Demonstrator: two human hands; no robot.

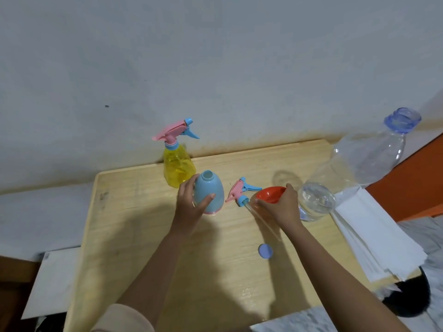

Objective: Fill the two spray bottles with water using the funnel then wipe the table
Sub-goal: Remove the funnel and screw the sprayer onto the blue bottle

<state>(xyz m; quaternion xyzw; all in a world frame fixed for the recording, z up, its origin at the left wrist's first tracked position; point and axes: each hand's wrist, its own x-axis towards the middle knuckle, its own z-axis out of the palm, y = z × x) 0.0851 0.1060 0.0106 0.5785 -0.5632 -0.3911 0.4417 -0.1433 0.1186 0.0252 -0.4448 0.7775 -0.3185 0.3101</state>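
A pale wooden surface (134, 236) meets a grey wall along its far edge. Near the middle stands an uncapped blue bottle (211, 195), gripped by the left hand (189, 204). Just behind it, at the far edge, stands a yellow spray bottle (178, 166). To its right lies a loose spray head (241, 191), then a red funnel (269, 195) held at its rim by the right hand (280, 207), then a clear open water bottle (347, 168). White paper (374, 236) overhangs the right edge. A blue cap (265, 251) lies nearer the person. Bare wood spreads left of the blue bottle.
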